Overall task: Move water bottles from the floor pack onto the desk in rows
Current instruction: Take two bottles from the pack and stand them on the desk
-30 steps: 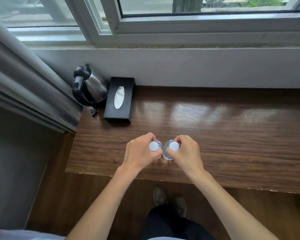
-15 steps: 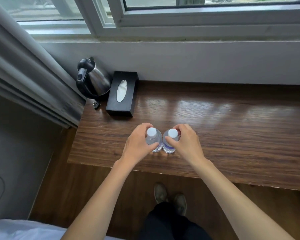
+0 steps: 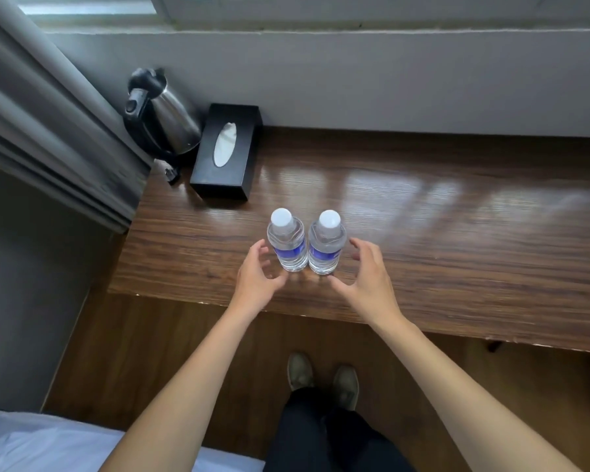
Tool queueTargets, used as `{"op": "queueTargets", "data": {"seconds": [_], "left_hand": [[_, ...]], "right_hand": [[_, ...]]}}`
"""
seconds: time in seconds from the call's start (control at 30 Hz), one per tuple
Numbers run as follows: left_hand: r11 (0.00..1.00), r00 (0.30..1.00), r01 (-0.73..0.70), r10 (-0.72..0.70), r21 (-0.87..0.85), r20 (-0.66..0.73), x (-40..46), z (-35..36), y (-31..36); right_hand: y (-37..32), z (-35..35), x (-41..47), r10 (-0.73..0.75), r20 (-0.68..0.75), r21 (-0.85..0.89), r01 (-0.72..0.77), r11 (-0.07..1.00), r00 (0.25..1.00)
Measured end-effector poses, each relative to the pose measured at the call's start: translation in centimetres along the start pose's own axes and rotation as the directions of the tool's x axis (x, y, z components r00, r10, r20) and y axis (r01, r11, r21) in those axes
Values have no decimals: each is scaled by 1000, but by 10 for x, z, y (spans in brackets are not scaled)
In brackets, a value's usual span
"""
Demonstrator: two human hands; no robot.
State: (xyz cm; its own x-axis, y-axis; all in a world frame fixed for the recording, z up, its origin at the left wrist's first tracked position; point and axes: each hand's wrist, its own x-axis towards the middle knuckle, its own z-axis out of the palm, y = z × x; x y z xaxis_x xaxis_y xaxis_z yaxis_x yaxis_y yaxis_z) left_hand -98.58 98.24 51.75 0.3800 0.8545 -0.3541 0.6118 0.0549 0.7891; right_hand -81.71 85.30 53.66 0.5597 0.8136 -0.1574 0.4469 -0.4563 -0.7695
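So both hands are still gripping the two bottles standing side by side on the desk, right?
Not quite. The head view shows the left hand and right hand open and off the bottles. The left bottle and right bottle do stand upright side by side on the desk.

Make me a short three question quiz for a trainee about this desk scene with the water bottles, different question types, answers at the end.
1. True or false: the person's left hand and right hand are both open and off the two clear plastic water bottles with white caps.
2. Multiple choice: what stands directly left of the black rectangular tissue box? A) a stainless steel kettle with a black handle B) a ceramic mug C) a desk lamp
3. Fill in: the left bottle and right bottle stand upright, side by side, on the dark brown wooden ____.

Key: 1 true. 2 A, the kettle. 3 desk.
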Motion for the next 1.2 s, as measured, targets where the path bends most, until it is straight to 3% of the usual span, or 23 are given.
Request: {"op": "queueTargets", "data": {"seconds": [0.23, 0.43, 0.8, 1.2], "left_hand": [[986, 992, -124, 128, -108, 24, 20, 13, -15], [958, 980, -183, 196, -222, 39, 32, 25, -25], [897, 948, -319, 309, -305, -80, 32, 40, -43], [915, 916, -363, 315, -175, -249, 30, 52, -43]], "right_hand": [[16, 22, 29, 55, 10, 164, -56, 985, 998], [30, 35, 41, -32, 10, 316, 27, 948, 999], [52, 50, 41, -110, -57, 355, 123, 927, 992], [54, 63, 37, -125, -204, 266, 178, 947, 971]]}}
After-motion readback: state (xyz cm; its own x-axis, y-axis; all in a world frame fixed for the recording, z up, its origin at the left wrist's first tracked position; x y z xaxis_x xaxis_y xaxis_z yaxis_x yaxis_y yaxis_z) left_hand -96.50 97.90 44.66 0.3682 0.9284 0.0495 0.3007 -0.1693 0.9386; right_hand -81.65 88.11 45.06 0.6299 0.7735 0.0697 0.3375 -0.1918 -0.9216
